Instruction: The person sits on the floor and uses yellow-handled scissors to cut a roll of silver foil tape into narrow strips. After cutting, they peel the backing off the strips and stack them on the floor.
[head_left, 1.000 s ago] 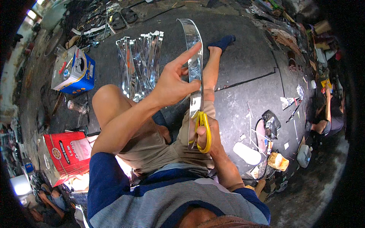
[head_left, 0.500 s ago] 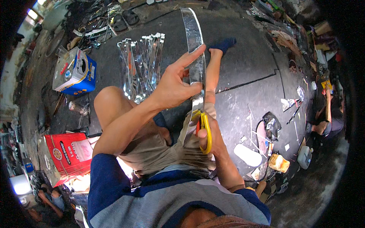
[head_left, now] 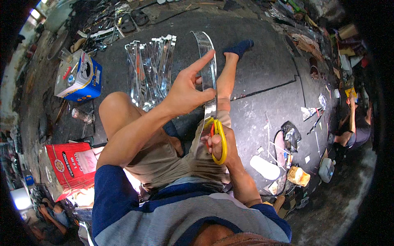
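My left hand (head_left: 189, 89) pinches a long shiny metal strip (head_left: 207, 69) that curves up and away from me, with the index finger stretched along it. My right hand (head_left: 221, 144) grips yellow-handled scissors (head_left: 218, 137), whose blades meet the strip's lower end just above my lap. I sit on the dark floor (head_left: 262, 74) with one leg stretched out and a blue sock (head_left: 240, 47) on that foot. A pile of similar cut metal strips (head_left: 151, 67) lies on the floor left of the held strip.
A blue and white tin box (head_left: 80, 76) stands at the left and a red carton (head_left: 67, 166) near my left hip. Scraps, a white bottle (head_left: 264, 167) and a black bag (head_left: 290, 135) lie at the right. Another person (head_left: 355, 127) sits at the far right edge.
The strip has shifted a little in my left hand and the scissors have worked slightly further along it. Both hands stay in almost the same place.
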### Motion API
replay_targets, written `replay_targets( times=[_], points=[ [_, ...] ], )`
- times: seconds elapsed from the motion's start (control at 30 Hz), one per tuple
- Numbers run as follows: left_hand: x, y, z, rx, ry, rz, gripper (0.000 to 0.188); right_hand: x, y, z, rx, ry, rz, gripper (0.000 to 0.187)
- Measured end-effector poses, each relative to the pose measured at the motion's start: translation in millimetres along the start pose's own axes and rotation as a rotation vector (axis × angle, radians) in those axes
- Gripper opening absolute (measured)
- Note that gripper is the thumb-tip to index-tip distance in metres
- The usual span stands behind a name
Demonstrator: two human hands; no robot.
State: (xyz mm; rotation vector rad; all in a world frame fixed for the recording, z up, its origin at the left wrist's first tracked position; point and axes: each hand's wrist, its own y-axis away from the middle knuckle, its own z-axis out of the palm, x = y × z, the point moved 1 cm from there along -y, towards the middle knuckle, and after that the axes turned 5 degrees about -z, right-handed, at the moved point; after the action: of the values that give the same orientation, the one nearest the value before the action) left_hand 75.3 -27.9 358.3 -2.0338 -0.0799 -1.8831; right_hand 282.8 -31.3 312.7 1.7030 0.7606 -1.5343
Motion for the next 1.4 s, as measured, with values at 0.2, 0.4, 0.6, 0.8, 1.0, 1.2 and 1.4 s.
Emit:
replay_targets(
  times=[0.2, 0.4, 0.6, 0.8, 1.0, 1.2, 1.4],
  points=[
    [8, -19, -25, 0.063, 0.135, -0.146, 0.079, 7, 9, 6, -0.019, 0.022, -0.026, 0.063],
    [13, 0, -5, -0.037, 0.152, -0.018, 0.080, 7, -6, 1, -0.032, 0.124, -0.158, 0.064],
    [13, 3, 0, -0.037, 0.103, -0.037, 0.079, 5, -12, 2, 0.007, 0.104, -0.171, 0.068],
    [4, 2, 0, -0.037, 0.101, -0.077, 0.080, 2, -5, 5, 0.040, 0.053, -0.141, 0.045],
    [7, -12, -21, 0.043, 0.086, -0.133, 0.078, -17, 0, -1, -0.058, -0.019, 0.203, 0.032],
    [5, -8, -17, 0.065, 0.072, -0.090, 0.078, 5, -2, 3, -0.016, 0.038, -0.060, 0.051],
    [21, 5, 3, -0.008, 0.158, -0.027, 0.079, 0, -17, 3, 0.042, 0.091, -0.217, 0.080]
  ],
)
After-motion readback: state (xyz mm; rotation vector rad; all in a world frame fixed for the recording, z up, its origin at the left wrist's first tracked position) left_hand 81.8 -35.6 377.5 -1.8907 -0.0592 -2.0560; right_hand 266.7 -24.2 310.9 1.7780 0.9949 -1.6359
